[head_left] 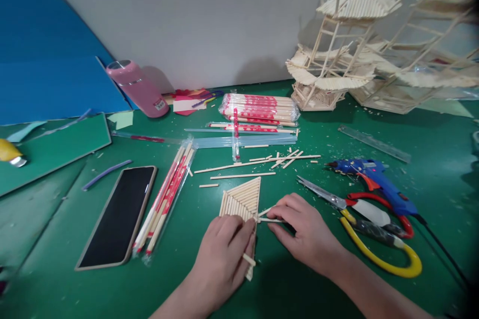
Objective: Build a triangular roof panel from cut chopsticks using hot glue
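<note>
A panel of pale wooden sticks (243, 194), laid side by side in slanting rows, lies on the green table in front of me. My left hand (228, 249) is closed over its lower part, with a stick end (249, 259) poking out below the fingers. At the panel's right edge, my right hand (299, 224) pinches a thin wooden stick (270, 220); a second stick shows just above it. Both stick tips meet the panel near its middle. The palm side of my left hand hides part of the panel.
Loose sticks (243, 176) lie beyond the panel. To the right are scissors (340, 202) and a blue glue gun (377, 179) with its cord. A phone (118, 217) and wrapped chopsticks (168, 194) lie left. Behind stand a pink bottle (138, 89) and a stick-built tower (337, 50).
</note>
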Demonstrator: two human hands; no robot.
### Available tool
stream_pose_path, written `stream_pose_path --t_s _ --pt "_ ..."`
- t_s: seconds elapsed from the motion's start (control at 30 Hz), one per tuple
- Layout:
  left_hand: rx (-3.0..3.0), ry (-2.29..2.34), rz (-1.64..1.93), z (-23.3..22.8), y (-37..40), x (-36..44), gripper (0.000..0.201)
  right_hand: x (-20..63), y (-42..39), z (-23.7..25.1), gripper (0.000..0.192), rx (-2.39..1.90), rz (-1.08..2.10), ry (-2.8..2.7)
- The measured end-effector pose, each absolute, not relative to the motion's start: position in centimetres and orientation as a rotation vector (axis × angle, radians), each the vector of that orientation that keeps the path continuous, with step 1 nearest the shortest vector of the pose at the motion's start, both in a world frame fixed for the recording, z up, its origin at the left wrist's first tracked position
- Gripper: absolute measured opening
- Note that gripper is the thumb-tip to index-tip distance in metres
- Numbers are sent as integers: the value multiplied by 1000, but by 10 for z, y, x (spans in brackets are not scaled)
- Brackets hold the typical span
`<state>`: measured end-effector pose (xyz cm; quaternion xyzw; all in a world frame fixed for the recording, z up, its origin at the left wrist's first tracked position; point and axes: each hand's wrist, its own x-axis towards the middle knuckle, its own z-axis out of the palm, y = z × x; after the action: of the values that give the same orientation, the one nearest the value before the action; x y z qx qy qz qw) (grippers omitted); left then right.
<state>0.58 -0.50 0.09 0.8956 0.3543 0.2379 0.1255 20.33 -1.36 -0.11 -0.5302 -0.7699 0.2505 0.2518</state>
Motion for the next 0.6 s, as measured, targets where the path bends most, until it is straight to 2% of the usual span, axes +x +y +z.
stream_pose_path --t_s 0.6 --pt "2646 1062 588 1 -5 8 23 198 -20 1 12 -1491 568 -2119"
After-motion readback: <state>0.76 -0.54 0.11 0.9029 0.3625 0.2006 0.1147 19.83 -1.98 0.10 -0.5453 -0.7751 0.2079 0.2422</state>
